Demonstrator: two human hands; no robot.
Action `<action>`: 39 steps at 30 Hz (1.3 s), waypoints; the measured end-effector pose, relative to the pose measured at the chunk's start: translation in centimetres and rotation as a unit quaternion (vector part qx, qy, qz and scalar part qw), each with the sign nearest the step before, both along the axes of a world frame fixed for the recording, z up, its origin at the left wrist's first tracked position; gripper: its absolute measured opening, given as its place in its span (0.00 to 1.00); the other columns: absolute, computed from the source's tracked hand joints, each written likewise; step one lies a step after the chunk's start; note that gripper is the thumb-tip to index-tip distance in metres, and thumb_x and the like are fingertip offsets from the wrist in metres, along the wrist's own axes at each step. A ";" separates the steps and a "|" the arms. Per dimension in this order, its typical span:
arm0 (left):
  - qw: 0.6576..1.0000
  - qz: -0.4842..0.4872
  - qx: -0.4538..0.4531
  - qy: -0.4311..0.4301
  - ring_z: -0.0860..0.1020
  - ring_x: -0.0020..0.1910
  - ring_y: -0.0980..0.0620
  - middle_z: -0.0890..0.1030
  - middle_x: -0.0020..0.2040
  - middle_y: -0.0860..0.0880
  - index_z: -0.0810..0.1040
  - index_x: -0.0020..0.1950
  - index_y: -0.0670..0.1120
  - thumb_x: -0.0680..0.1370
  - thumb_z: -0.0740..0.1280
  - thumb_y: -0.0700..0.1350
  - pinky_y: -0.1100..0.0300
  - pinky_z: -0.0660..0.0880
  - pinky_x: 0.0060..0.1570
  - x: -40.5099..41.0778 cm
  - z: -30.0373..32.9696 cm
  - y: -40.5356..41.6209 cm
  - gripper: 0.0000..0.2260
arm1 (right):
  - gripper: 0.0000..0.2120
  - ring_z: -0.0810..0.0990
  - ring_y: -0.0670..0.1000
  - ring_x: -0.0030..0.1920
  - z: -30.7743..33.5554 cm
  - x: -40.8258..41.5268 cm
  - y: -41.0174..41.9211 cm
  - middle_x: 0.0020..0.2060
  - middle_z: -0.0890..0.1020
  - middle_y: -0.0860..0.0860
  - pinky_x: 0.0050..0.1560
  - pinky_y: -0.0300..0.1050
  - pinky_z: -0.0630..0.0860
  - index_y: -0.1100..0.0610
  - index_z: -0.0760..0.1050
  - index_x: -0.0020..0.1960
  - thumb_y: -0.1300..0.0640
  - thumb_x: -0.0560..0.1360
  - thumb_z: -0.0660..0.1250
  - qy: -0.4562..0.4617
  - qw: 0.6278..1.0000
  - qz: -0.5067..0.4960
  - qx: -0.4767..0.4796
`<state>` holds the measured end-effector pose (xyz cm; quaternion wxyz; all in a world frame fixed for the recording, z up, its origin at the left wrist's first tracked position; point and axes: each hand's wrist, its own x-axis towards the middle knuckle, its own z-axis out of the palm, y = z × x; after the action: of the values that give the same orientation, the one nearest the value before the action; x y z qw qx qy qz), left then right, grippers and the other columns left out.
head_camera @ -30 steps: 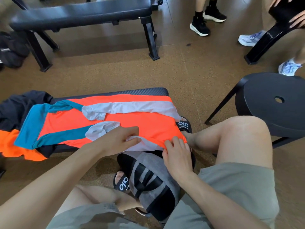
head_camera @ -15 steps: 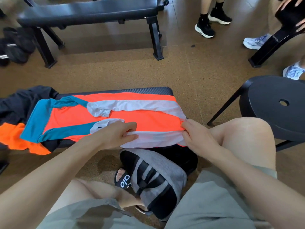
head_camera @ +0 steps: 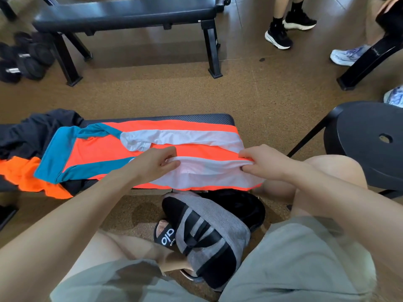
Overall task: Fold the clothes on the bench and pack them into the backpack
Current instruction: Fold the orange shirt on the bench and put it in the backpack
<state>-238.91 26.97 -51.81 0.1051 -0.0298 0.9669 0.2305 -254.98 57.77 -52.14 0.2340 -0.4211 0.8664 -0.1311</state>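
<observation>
An orange, white and teal shirt lies spread along the black bench in front of me. My left hand pinches the white side panel near the shirt's middle. My right hand grips the same near edge at the shirt's hem end and lifts it off the bench. More clothes, a dark garment and an orange one, are heaped at the bench's left end. The grey and black backpack stands on the floor between my knees, below the bench edge.
A second black bench stands further back, with dumbbells on the floor to its left. A black stool is close on my right. Other people's feet in sneakers are at the upper right.
My right hand has moved right and up along the shirt's near edge to the hem corner. Both hands have raised the white side panel, which now stretches between them.
</observation>
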 end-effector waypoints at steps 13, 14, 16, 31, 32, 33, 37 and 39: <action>0.996 0.073 -0.057 0.008 0.74 0.38 0.49 0.74 0.36 0.51 0.70 0.48 0.49 0.82 0.63 0.50 0.52 0.70 0.37 -0.7 -1.9 -1.1 0.07 | 0.11 0.74 0.51 0.37 -1.7 -2.2 -1.0 0.32 0.76 0.46 0.35 0.45 0.67 0.48 0.74 0.34 0.57 0.73 0.69 -0.078 0.988 -0.129 -0.045; 0.995 0.080 -0.062 0.016 0.74 0.38 0.49 0.74 0.36 0.51 0.70 0.48 0.49 0.82 0.63 0.50 0.51 0.70 0.38 -0.8 -2.0 -1.1 0.07 | 0.09 0.74 0.51 0.37 -1.7 -2.3 -1.1 0.32 0.77 0.47 0.36 0.45 0.67 0.49 0.75 0.34 0.58 0.73 0.68 -0.072 0.987 -0.135 -0.050; 0.993 0.089 -0.072 0.030 0.74 0.38 0.49 0.75 0.35 0.51 0.69 0.48 0.50 0.82 0.64 0.51 0.51 0.70 0.37 -1.0 -2.1 -1.0 0.07 | 0.05 0.76 0.53 0.40 -1.7 -2.4 -1.3 0.36 0.80 0.50 0.36 0.46 0.69 0.52 0.78 0.39 0.57 0.73 0.67 -0.059 0.984 -0.156 -0.059; 0.992 0.074 -0.043 0.088 0.75 0.42 0.54 0.78 0.44 0.55 0.73 0.57 0.51 0.81 0.65 0.56 0.53 0.72 0.40 0.4 -2.6 -2.0 0.10 | 0.04 0.78 0.56 0.43 -4.3 -1.8 -1.3 0.39 0.80 0.52 0.38 0.46 0.70 0.55 0.76 0.45 0.54 0.73 0.68 -0.121 0.951 -0.277 -0.068; 0.992 0.066 -0.040 0.100 0.74 0.44 0.53 0.77 0.45 0.54 0.74 0.58 0.50 0.81 0.66 0.56 0.53 0.72 0.42 0.7 -2.5 -2.5 0.12 | 0.04 0.78 0.56 0.45 -4.4 -1.7 -1.3 0.39 0.80 0.51 0.40 0.47 0.71 0.55 0.76 0.46 0.54 0.73 0.68 -0.121 0.949 -0.282 -0.069; 0.993 0.052 -0.047 0.100 0.74 0.45 0.52 0.75 0.47 0.53 0.75 0.58 0.49 0.80 0.67 0.56 0.53 0.72 0.43 1.2 -2.4 -3.0 0.13 | 0.05 0.78 0.56 0.46 -4.6 -1.6 -1.2 0.40 0.80 0.51 0.42 0.48 0.72 0.55 0.76 0.47 0.54 0.73 0.68 -0.120 0.947 -0.290 -0.068; 0.995 0.005 -0.071 0.064 0.73 0.45 0.50 0.72 0.46 0.54 0.75 0.54 0.52 0.79 0.67 0.52 0.51 0.73 0.44 3.2 -3.5 -4.9 0.07 | 0.13 0.79 0.61 0.53 -5.5 -1.2 -1.1 0.51 0.81 0.57 0.50 0.52 0.76 0.56 0.72 0.55 0.52 0.74 0.67 -0.106 0.941 -0.320 -0.030; 0.995 0.066 -0.027 0.075 0.73 0.45 0.52 0.73 0.47 0.53 0.73 0.52 0.54 0.81 0.67 0.47 0.51 0.74 0.45 3.6 -3.4 -4.7 0.03 | 0.19 0.77 0.63 0.59 -5.7 -0.9 -1.1 0.58 0.78 0.61 0.53 0.52 0.73 0.59 0.70 0.63 0.53 0.76 0.67 -0.087 0.939 -0.332 -0.010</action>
<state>-235.32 22.23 -55.20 0.0159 -0.0785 0.9740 0.2120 -255.90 56.66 -57.81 0.2476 -0.0984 0.9319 -0.2459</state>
